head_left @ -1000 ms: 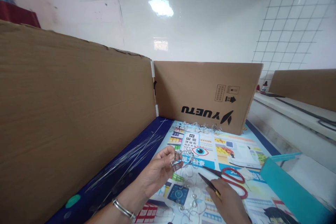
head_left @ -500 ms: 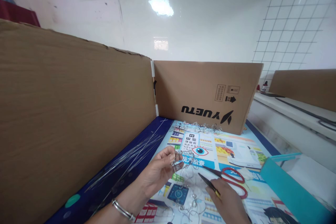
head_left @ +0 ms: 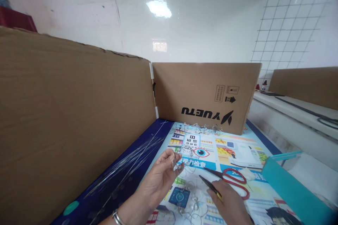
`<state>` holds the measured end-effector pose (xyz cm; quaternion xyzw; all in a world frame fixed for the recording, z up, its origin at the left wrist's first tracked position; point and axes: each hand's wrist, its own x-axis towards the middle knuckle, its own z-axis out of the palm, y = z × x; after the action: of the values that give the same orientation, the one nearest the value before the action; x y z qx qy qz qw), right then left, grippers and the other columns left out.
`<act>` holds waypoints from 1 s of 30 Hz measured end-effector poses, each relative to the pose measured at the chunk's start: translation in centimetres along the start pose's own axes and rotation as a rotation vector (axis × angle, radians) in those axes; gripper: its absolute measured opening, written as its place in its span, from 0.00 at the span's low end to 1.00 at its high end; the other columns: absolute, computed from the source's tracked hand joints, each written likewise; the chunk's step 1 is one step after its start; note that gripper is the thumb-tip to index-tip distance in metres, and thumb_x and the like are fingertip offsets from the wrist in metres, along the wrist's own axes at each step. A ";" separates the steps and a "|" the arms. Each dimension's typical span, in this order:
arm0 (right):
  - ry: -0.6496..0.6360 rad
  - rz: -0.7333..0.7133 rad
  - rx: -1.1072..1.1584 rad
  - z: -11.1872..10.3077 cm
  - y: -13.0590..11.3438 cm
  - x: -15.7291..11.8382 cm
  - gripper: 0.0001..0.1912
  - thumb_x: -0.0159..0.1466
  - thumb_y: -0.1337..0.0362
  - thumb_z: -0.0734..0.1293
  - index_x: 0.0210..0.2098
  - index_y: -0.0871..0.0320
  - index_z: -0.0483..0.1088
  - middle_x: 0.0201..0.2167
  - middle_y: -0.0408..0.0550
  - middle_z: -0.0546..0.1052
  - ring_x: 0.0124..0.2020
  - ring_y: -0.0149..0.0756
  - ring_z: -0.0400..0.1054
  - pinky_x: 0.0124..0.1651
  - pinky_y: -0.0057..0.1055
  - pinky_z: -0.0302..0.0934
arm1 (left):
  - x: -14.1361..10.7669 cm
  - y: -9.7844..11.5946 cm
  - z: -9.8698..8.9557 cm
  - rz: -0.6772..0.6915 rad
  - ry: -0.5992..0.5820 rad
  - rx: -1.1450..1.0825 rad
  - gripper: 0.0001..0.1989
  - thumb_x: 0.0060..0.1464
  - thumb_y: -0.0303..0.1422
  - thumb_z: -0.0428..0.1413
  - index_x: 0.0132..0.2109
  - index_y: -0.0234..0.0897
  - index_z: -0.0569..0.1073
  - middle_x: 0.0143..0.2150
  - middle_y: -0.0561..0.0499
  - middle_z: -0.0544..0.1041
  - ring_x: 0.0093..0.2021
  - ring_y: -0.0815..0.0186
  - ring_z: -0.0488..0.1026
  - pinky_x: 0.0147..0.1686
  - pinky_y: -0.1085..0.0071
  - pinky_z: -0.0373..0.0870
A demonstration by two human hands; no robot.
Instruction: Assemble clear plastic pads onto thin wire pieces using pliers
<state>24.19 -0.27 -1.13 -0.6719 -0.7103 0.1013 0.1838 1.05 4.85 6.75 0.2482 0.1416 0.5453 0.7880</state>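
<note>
Between the thumb and fingers of my left hand (head_left: 165, 168) is a piece of thin wire strung with clear beads (head_left: 188, 150). Its loops spread past the fingertips over the printed mat. My right hand (head_left: 231, 202) is closed on black needle-nose pliers (head_left: 210, 185) with a yellow part near the grip; their narrow tip points up and left, apart from the wire. More looped wire with clear beads (head_left: 194, 200) lies on the mat between the hands. Just beyond my right hand rest red-handled scissors (head_left: 235, 177), blades pointing left.
Loose straight wires (head_left: 126, 161) lie on the dark blue cloth at left. Beaded wire pieces (head_left: 203, 129) line the foot of the back cardboard panel (head_left: 206, 84). Another cardboard panel (head_left: 79, 105) walls the left side. A turquoise box (head_left: 293, 190) stands at right, near crumpled white material (head_left: 247, 174).
My left hand has shifted slightly, and the beaded wire in it has swung up and back a little. My right hand with the pliers stays almost where it was. The view has turned slightly.
</note>
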 end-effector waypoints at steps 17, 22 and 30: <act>0.137 -0.038 -0.023 0.2 0.3 0.0 0.17 0.62 0.51 0.55 0.33 0.52 0.71 0.32 0.47 0.74 0.36 0.38 0.69 0.36 0.27 0.59 | -0.8 0.0 1.6 0.063 0.128 -0.085 0.05 0.53 0.22 0.56 0.33 0.36 0.69 0.35 0.51 0.71 0.41 0.68 0.69 0.43 0.68 0.67; 0.117 -0.037 0.017 0.4 0.5 0.1 0.17 0.62 0.51 0.55 0.34 0.53 0.71 0.33 0.48 0.74 0.37 0.39 0.69 0.37 0.29 0.60 | -0.9 0.1 1.7 0.061 0.127 -0.081 0.05 0.53 0.22 0.56 0.33 0.36 0.68 0.35 0.51 0.70 0.40 0.69 0.69 0.42 0.69 0.67; 0.095 -0.044 -0.003 0.3 0.5 0.1 0.18 0.62 0.51 0.54 0.35 0.53 0.71 0.35 0.48 0.74 0.38 0.39 0.68 0.38 0.29 0.59 | -0.8 0.0 1.6 0.063 0.115 -0.090 0.06 0.53 0.22 0.56 0.34 0.37 0.67 0.36 0.51 0.70 0.41 0.69 0.69 0.43 0.68 0.67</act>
<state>24.53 -0.14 -1.63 -0.6605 -0.7155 0.0639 0.2185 1.51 3.72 8.01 0.1853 0.1542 0.5889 0.7714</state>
